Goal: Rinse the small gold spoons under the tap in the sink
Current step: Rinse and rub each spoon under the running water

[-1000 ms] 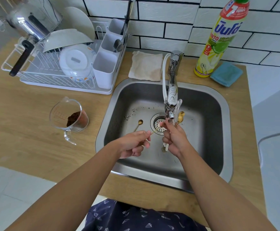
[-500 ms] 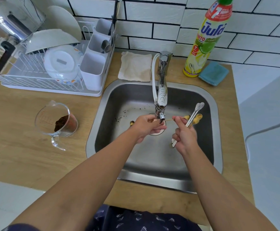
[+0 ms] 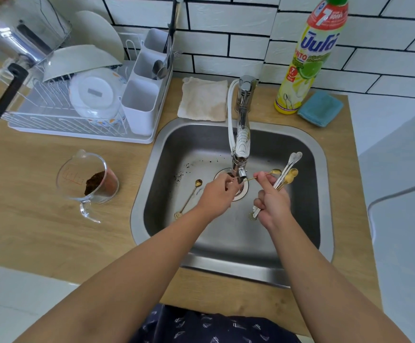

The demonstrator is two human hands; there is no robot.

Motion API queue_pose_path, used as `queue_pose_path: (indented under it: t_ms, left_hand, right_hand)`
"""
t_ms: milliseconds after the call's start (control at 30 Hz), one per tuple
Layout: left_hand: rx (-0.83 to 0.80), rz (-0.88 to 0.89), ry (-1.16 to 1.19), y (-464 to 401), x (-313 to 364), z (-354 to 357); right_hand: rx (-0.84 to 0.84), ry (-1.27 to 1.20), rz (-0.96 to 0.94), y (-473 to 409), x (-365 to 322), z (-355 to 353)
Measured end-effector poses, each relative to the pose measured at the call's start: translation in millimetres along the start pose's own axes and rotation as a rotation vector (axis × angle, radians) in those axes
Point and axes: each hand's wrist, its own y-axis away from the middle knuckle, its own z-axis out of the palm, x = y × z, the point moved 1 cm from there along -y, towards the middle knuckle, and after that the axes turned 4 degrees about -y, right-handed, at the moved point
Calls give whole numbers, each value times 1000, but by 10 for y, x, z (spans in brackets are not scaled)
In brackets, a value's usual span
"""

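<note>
Centre of frame: stainless steel sink basin (image 3: pixel 307 154) set in a pale wooden counter (image 3: pixel 40 219), chrome tap (image 3: pixel 242 134) reaching over the drain. Right hand (image 3: pixel 272 201) grips a bundle of thin spoons, fingers curled round the handles; one small gold spoon (image 3: pixel 275 172) lies crosswise, pinched at the stem between thumb and forefinger, bowl pointing right, its stem end close to the tap's nozzle. Beside it a slim silver spoon (image 3: pixel 294 158) and another gold bowl (image 3: pixel 291 175) stick up toward upper right. Left hand (image 3: pixel 217 193) sits just below the nozzle, fingers curled inward; what they pinch, if anything, I cannot tell. A loose long-handled gold spoon (image 3: pixel 189 198) lies on the basin floor, left of the drain, apart from both hands. Whether water runs is not clear. Handling judgement: these spoons are light, stiff metal, very thin in the stem, likely slippery when wet; the bundle could fan out or drop one down near the drain. Best hold is mid-stem with a firm pinch, bowl left free for the water. Readable writing: yellow dish-soap bottle with green cap (image 3: pixel 310 58), upper right, shows a large "7" on red, "NEW" low on the label, and a blue Thai-script brand name; a lime is pictured. Clear glass measuring jug holding dark grounds (image 3: pixel 90 181), left of the sink, carries faint red markings, illegible.
</note>
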Motion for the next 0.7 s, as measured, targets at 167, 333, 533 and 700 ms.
queue_pose_path:
  t_ms: [167, 333, 533, 700]
  left_hand:
    - [-24, 61, -224, 35, -20, -22]
    - [-74, -49, -110, 50, -95, -60]
    - [-244, -96, 273, 111, -182, -97]
    - [-234, -102, 228, 184, -191, -137]
  right_hand:
    - [10, 39, 21, 42, 41, 46]
    - [-21, 83, 37, 108, 100, 117]
    - [1, 107, 36, 146, 102, 133]
    - [-32, 90, 40, 138, 131, 161]
